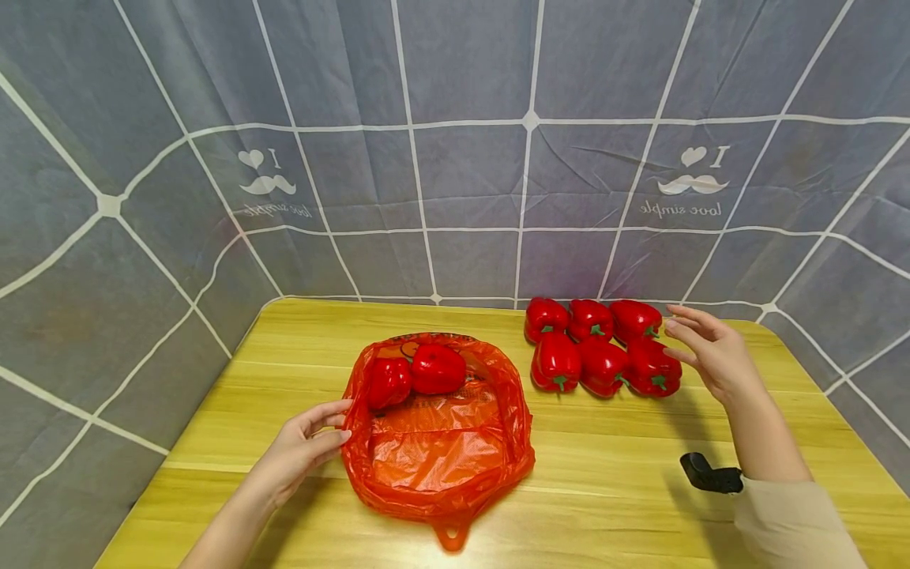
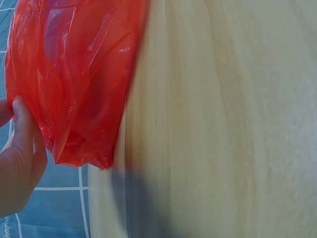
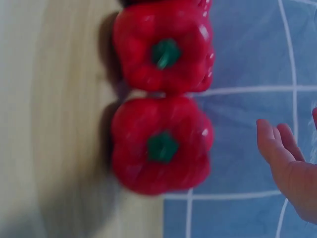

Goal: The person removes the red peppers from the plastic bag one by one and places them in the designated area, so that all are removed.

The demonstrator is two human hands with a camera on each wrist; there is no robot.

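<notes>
Fingers of the right hand, spread and holding nothing, hover beside the front-right pepper. This lies on its side toward the tabletop's far right corner, stem and long axis pointing to the near edge. A broad grip across its sides, sparing neighbouring peppers, seems best. Nearer the left edge, left-hand fingers touch the open bag; whether they pinch is unclear.

Right sleeve: you are wearing plain pale beige cloth, its cuff ending partway along your right forearm.
Black attachment: a small bent piece is jutting out beside that cuff.
Hands: your left hand and right hand are showing bare.
</notes>
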